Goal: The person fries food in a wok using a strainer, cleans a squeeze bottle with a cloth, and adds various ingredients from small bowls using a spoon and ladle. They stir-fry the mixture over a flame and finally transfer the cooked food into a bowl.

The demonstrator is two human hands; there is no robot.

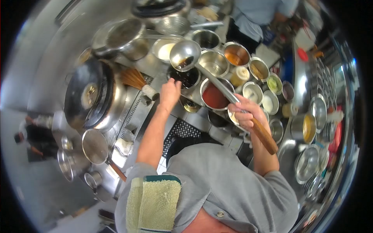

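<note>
Fingers of the right hand [246, 113] are closed around the ladle [185, 53] handle; its bowl, holding dark liquid, points to 11 o'clock above the pots. The left hand [170, 92] is rested at a dark-filled pot [187, 79], grip not discernible; red sauce fills the steel pot [213, 97] at 4 o'clock.

The left hand [169, 93] reaches toward twelve o'clock, arm nearly straight. The right hand [245, 112], at two o'clock, is clenched tight, elbow bent.
</note>
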